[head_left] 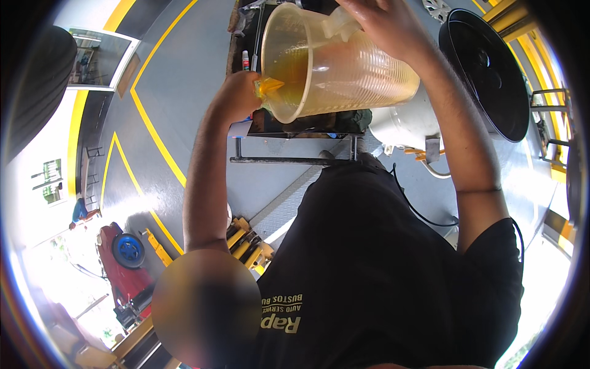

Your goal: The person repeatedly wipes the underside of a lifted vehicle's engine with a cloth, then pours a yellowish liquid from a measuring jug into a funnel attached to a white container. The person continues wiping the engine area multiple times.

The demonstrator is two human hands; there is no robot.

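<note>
A large ribbed, translucent plastic jug [362,74] is tipped on its side in front of me, its wide mouth facing left. Amber colour shows through its wall near the mouth. My right hand [384,24] is at the jug's handle [342,26], partly cut off by the top edge, with the fingers curled. At the jug's rim, my left hand [239,95] is closed on a yellow-orange pointed thing [270,86], whose kind I cannot make out. Its tip points into the mouth of the jug.
Beneath the jug stands a dark cart with a metal rail [289,160] and a small red-and-white tube [245,60]. To the right are a round black pan [482,80] and a white container [402,126]. A red machine with a blue wheel [128,250] and a distant person [81,212] are at left.
</note>
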